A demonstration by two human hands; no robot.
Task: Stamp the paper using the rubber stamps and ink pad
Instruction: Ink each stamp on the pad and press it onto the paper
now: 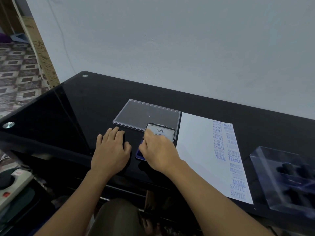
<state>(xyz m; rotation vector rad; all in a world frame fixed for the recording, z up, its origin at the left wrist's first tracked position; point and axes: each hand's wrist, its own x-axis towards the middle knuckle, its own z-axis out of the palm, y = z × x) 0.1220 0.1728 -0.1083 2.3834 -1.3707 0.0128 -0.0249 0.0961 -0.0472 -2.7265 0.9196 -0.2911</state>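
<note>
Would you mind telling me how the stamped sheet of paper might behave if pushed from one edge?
The paper lies thin and flat, so it is probably floppy and may buckle. The glossy table looks smooth, so it would likely slide easily.

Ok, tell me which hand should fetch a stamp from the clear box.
Right. The right hand, though holding the ink pad lid, is nearer the clear box beyond the paper; the left hand lies flat, farther away.
</note>
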